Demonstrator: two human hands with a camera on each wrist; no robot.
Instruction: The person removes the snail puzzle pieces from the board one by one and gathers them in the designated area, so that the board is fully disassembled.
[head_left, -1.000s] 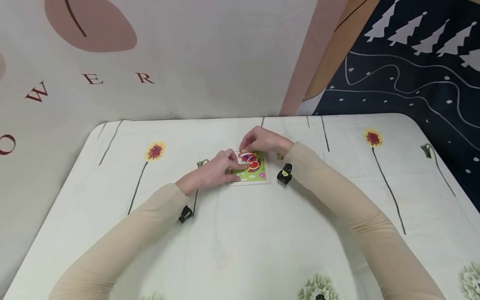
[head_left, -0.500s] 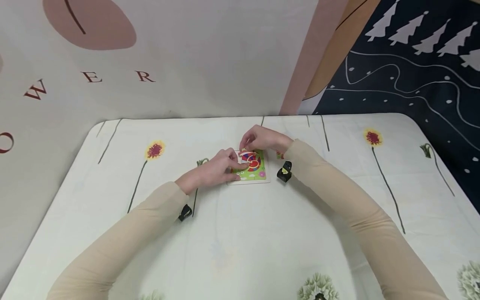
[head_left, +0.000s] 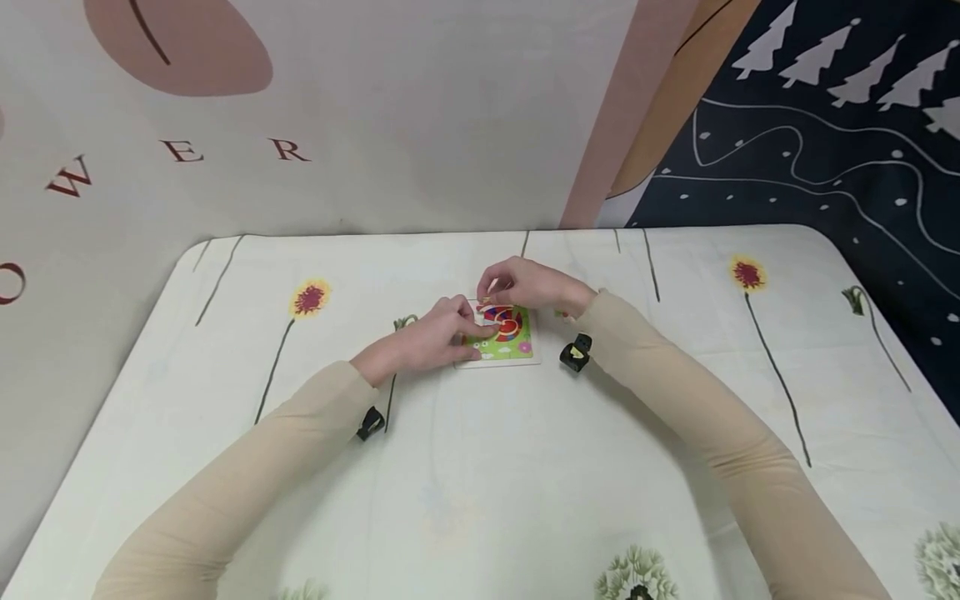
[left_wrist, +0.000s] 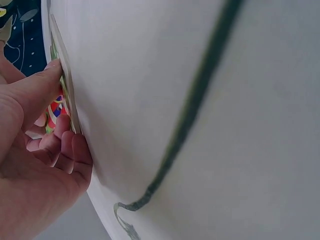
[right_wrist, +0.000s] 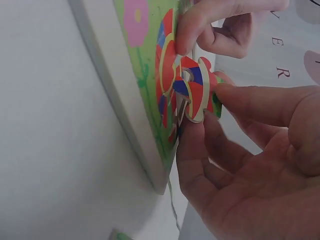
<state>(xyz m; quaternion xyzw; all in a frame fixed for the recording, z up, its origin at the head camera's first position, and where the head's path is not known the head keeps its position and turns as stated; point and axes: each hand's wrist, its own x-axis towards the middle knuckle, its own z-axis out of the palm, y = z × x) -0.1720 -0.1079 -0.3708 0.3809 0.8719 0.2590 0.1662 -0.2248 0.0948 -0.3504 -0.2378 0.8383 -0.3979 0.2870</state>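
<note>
A small jigsaw board [head_left: 510, 360], green with a red and blue spiral picture, lies on the table in the head view. My left hand [head_left: 429, 337] rests at its left side, thumb and index finger extended and pressing on its face. In the left wrist view the other fingers [left_wrist: 80, 150] bend against the board's edge. My right hand [head_left: 534, 283] is over the board's far edge. As the right wrist view shows, it pinches a red, blue and cream jigsaw piece [right_wrist: 200, 85] between thumb and fingers, tilted above the picture. Whether the piece touches the board I cannot tell.
A small colourful piece [head_left: 562, 314], mostly hidden by the right wrist, lies right of the board. Black wrist devices [head_left: 575, 353] sit under both sleeves. A white cloth [head_left: 450, 483] printed with flowers covers the table, whose far edge meets a printed wall hanging [head_left: 435, 167].
My right hand and wrist have shifted slightly down and to the right, keeping hold of the jigsaw piece. The left hand stays in place on the board.
</note>
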